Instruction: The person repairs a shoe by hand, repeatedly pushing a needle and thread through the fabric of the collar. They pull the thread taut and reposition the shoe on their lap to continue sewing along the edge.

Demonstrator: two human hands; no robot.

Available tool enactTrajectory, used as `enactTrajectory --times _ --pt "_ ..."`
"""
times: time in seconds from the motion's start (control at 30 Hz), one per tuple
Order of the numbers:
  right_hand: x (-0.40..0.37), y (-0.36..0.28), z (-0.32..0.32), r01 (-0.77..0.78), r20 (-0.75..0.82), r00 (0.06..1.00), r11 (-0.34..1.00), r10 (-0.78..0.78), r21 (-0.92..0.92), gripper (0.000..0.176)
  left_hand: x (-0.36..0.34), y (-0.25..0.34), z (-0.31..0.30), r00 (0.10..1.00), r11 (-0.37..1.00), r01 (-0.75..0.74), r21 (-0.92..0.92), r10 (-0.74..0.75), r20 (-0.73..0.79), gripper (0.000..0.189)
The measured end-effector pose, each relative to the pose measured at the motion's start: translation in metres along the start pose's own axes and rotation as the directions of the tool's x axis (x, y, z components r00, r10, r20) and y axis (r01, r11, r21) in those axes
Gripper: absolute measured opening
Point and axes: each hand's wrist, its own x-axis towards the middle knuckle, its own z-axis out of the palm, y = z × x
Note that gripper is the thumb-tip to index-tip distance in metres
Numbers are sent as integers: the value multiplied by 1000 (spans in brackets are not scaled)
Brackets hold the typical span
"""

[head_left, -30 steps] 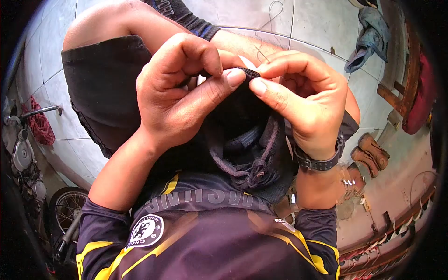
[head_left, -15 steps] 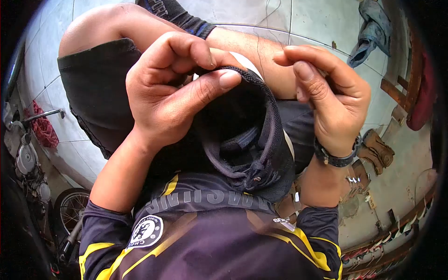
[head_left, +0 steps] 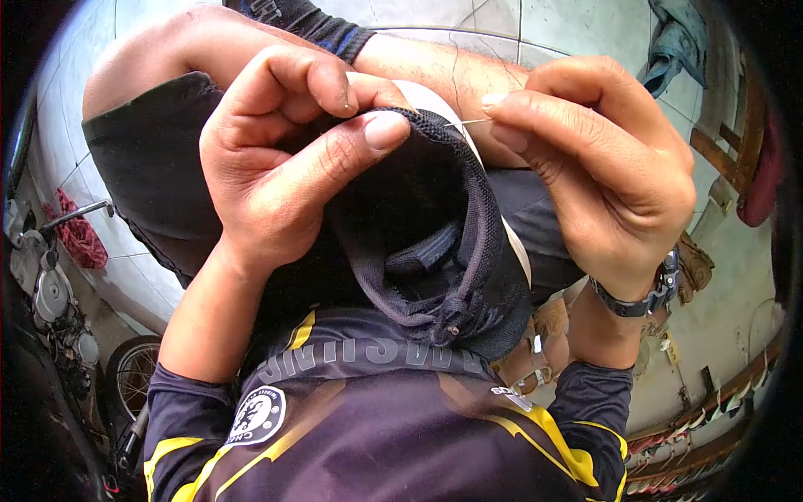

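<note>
A black fabric shoe (head_left: 498, 280) with a white sole edge rests in my lap, its opening facing up. My left hand (head_left: 280, 159) pinches the far left part of its collar between thumb and forefinger. In my right hand (head_left: 606, 159), the thumb and fingertips are closed on a thin needle (head_left: 475, 122). The needle reaches left to the collar edge, just beside my left fingertips. A fine dark thread (head_left: 455, 71) trails over my bare shin. Tied laces (head_left: 452, 322) sit at the near end of the shoe opening.
My folded legs frame the work, with a dark sock (head_left: 322, 29) at the top. Blue cloth (head_left: 677, 50) lies on the tiles at upper right. Motorbike parts (head_left: 52, 289) and a red bag (head_left: 79, 234) stand left. Wooden racks (head_left: 703, 456) line the lower right.
My right hand has moved left and closed on the needle at the collar. The left hand has shifted slightly left with the shoe's edge.
</note>
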Motion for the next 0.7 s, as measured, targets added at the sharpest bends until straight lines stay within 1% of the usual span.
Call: enactTrajectory --times 0.03,0.1,0.13,0.2,0.3,0.4,0.47,0.6,0.7 --pt "-4 1 8 12 -82 997 1000 -11 2 30 0 1 1 1000 1000 8 0 -8 -4 26" --pt "-4 1 6 23 -164 986 1000 -22 4 34 1 1 1 1000 1000 17 2 -17 -9 26" --pt "0 -2 -7 15 -42 999 999 -16 -30 37 2 2 1 1000 1000 25 -7 -25 -9 26" --pt "3 -2 -13 12 82 997 998 -7 -64 41 2 1 1 999 999 32 -16 -32 -8 27" --pt "5 4 -10 101 47 994 995 -101 -18 45 2 0 1 1000 1000 19 -11 -19 -10 27" --pt "7 5 -9 133 27 991 991 -132 -14 45 2 1 0 1000 1000 17 -13 -17 -8 28" --pt "9 3 -11 124 49 991 992 -123 -33 44 2 0 -1 999 999 33 -15 -33 -11 29" --pt "12 0 -12 117 84 990 991 -111 -70 42 2 0 -1 1000 1000 14 -1 -14 -6 29" --pt "12 0 -12 121 94 989 989 -113 -86 41 2 2 1 999 999 40 -7 -40 -17 29"
